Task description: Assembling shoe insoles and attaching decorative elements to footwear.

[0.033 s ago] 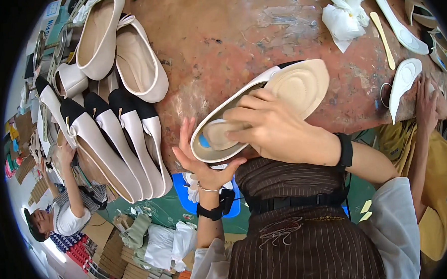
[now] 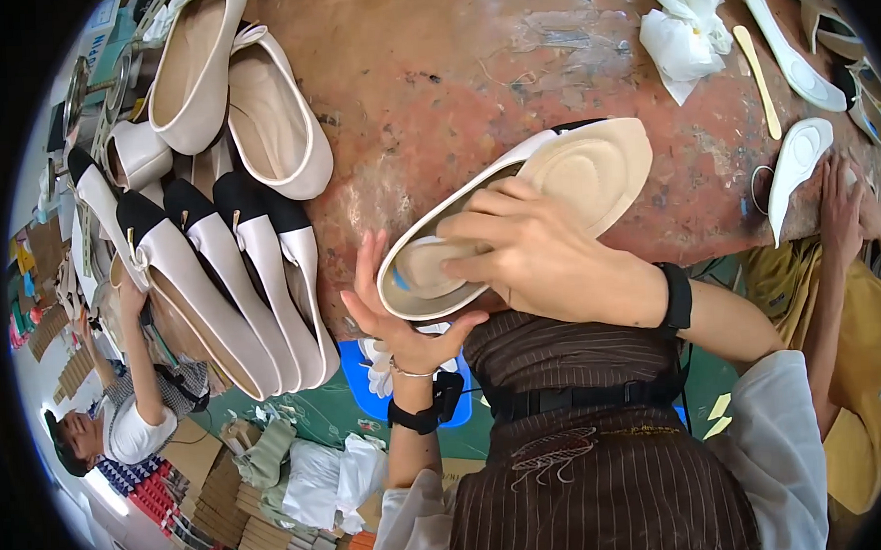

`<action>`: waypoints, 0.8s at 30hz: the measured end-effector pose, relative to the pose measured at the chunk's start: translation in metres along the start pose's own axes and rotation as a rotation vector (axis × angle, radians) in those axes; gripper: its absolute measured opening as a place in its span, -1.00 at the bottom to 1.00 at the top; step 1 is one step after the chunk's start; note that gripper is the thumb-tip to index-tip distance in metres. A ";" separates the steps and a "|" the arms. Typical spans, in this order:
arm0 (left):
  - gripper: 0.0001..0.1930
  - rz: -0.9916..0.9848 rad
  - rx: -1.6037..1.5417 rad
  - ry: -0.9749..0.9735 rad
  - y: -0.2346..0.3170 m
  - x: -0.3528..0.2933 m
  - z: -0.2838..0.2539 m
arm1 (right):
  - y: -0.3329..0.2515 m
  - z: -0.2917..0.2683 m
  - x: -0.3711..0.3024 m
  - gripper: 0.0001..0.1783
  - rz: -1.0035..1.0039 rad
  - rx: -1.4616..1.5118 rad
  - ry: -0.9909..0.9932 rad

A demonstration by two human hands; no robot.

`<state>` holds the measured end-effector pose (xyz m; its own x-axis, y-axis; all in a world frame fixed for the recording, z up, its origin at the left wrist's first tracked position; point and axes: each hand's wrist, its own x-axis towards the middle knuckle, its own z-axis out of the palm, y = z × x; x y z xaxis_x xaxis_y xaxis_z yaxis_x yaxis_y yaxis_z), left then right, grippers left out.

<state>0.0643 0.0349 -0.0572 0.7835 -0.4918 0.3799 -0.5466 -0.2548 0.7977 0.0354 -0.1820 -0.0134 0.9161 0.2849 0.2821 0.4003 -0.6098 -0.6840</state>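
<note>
A pale ballet flat with a black toe (image 2: 579,125) lies at a slant by the table's near edge, its heel toward me. My left hand (image 2: 404,331) cradles the heel, with thumb and fingers spread to either side. Inside the shoe is a beige insole (image 2: 593,175); its broad front end sticks up and out over the toe. My right hand (image 2: 523,247) reaches across the opening, fingers closed on the insole, pressing its heel end down. A sliver of blue (image 2: 400,280) shows at the insole's edge. My right palm hides the insole's middle.
Several black-toed flats (image 2: 253,263) stand in a row at left, below more pale shoes (image 2: 278,120). Toward the right lie crumpled white paper (image 2: 684,38), a flat stick (image 2: 756,79) and white insoles (image 2: 799,161). A co-worker's hand (image 2: 838,194) rests at the right edge.
The insole's heel end has shifted slightly toward the back of the shoe and covers more of the blue patch. Both hands have stayed nearly in place.
</note>
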 end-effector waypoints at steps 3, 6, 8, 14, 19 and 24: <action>0.45 0.007 -0.008 -0.003 0.000 0.000 0.000 | 0.002 0.014 0.007 -0.70 0.043 0.080 -0.005; 0.47 0.010 -0.027 -0.011 0.000 0.000 -0.001 | 0.002 0.017 0.010 -0.66 0.087 0.120 -0.047; 0.48 0.005 -0.036 -0.016 -0.002 -0.001 -0.002 | 0.001 0.017 0.009 -0.66 0.096 0.132 -0.080; 0.49 0.016 -0.115 -0.057 -0.013 -0.004 -0.003 | -0.004 0.024 0.011 -0.66 0.158 0.052 -0.196; 0.29 -0.079 -0.169 -0.102 -0.014 0.004 -0.011 | 0.003 0.035 0.018 -0.56 -0.110 0.134 -0.268; -0.55 -0.101 -0.044 -0.074 -0.012 0.008 -0.012 | -0.009 0.036 0.013 -0.54 -0.037 -0.015 -0.308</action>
<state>0.0811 0.0438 -0.0580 0.8091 -0.5257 0.2628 -0.4517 -0.2700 0.8504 0.0425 -0.1459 -0.0280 0.8518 0.5164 0.0882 0.4358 -0.6049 -0.6664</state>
